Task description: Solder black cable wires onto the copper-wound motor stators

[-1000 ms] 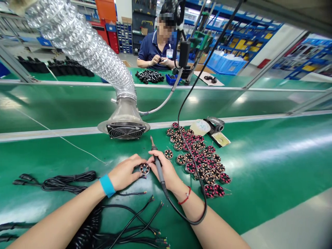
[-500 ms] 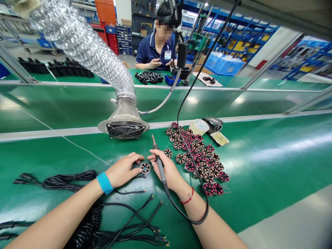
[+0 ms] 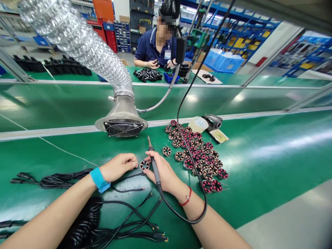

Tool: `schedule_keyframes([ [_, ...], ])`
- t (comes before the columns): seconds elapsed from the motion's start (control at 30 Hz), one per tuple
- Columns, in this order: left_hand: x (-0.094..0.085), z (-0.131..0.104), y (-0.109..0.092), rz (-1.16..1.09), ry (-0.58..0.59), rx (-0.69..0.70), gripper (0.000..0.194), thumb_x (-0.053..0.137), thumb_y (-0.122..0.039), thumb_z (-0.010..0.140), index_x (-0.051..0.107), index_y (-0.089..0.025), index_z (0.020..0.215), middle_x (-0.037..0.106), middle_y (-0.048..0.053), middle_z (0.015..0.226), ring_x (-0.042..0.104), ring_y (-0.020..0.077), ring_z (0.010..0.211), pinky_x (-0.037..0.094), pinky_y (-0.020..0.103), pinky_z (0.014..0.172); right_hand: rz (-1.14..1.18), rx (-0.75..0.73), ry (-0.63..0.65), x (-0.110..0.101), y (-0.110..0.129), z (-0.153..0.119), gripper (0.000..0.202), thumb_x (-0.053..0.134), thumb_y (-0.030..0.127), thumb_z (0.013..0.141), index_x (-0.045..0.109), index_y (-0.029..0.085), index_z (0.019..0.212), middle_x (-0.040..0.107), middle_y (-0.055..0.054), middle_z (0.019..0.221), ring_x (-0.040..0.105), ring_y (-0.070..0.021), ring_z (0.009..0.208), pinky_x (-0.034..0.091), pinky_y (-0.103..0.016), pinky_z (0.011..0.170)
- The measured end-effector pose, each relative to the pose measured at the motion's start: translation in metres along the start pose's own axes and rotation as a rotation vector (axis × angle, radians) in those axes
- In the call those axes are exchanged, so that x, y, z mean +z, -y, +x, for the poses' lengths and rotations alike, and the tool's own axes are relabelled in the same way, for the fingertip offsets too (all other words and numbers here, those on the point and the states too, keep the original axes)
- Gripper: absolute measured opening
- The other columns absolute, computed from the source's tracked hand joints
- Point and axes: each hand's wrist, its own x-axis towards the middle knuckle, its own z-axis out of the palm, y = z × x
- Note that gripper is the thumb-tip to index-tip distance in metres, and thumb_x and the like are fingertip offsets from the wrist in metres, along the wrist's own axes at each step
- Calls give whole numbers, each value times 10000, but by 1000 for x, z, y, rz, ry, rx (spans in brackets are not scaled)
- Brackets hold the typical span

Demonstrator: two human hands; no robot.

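Observation:
My right hand grips a soldering iron, its tip pointing up and away from me. The thumb and a finger of that hand also touch a small ring-shaped motor stator with copper windings. Just left of the stator, my left hand is closed, thumb against curled fingers. A thin pale solder wire runs in from the left and passes behind this hand; the part inside the fingers is hidden. One more stator lies beyond my right hand.
Many stators with red or copper windings cover the bench right of my hands. Black cables lie in front. A fume extractor hangs ahead. The iron's cord loops over my right forearm. A co-worker sits opposite.
My left hand has drawn back left from the stator and its fingers have closed. The stator now sits against my right thumb and finger. The co-worker's hands have moved.

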Motion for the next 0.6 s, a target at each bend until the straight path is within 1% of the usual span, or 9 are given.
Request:
schedule_keyframes([
  [0.1,3,2,-2,-48,1,79,320,450,-470,826,546,-167,788,556,9,764,490,159,746,413,278,736,-26,-29,5,0,0,1,530,666,179,826,415,220,1291,649,-68,1131,614,-230,1060,493,-448,962],
  [0.2,4,2,-4,-5,-21,149,292,430,-419,878,567,-168,821,613,31,846,536,176,824,426,298,802,-16,-66,2,0,-1,0,547,660,181,831,400,225,1310,642,-79,1147,609,-239,1072,492,-459,962],
  [0.27,0,-3,-6,60,-65,135,278,425,-406,898,578,-175,914,628,32,880,548,177,816,433,296,775,13,-73,-30,-1,-2,-1,570,668,182,820,393,227,1318,636,-84,1156,602,-241,1085,488,-459,975],
  [0.33,-4,-11,-8,164,-105,67,281,451,-425,893,554,-183,993,608,18,840,537,174,751,426,289,705,52,-68,-108,-3,-4,-2,559,660,174,813,400,229,1305,631,-72,1118,602,-227,1065,488,-441,978],
  [0.37,-5,-15,-9,226,-106,35,282,477,-436,882,542,-186,993,590,12,818,528,175,729,418,290,684,71,-65,-151,-3,-4,-2,536,643,163,814,407,231,1291,629,-60,1078,604,-215,1040,491,-427,970],
  [0.43,-4,-22,-11,342,-50,20,255,531,-427,852,537,-189,943,580,22,844,537,191,762,413,306,710,103,-75,-209,-3,-5,-2,481,591,131,821,422,230,1260,620,-37,999,608,-192,980,498,-400,942],
  [0.47,-2,-24,-12,387,-5,30,226,550,-400,840,539,-189,920,586,36,891,548,204,805,412,319,741,116,-89,-210,-2,-6,-2,465,566,115,824,426,228,1252,619,-32,981,609,-184,960,500,-391,931],
  [0.53,4,-26,-13,451,67,49,152,547,-325,829,542,-191,900,586,59,978,558,227,875,404,338,787,126,-123,-176,0,-6,-1,457,535,92,827,433,230,1250,633,-28,983,609,-177,952,495,-382,925],
  [0.6,9,-25,-15,493,97,46,93,504,-263,837,539,-192,887,581,68,992,559,236,893,394,346,799,121,-144,-154,4,-7,0,451,519,80,838,442,241,1252,652,-20,986,609,-171,947,487,-374,921],
])
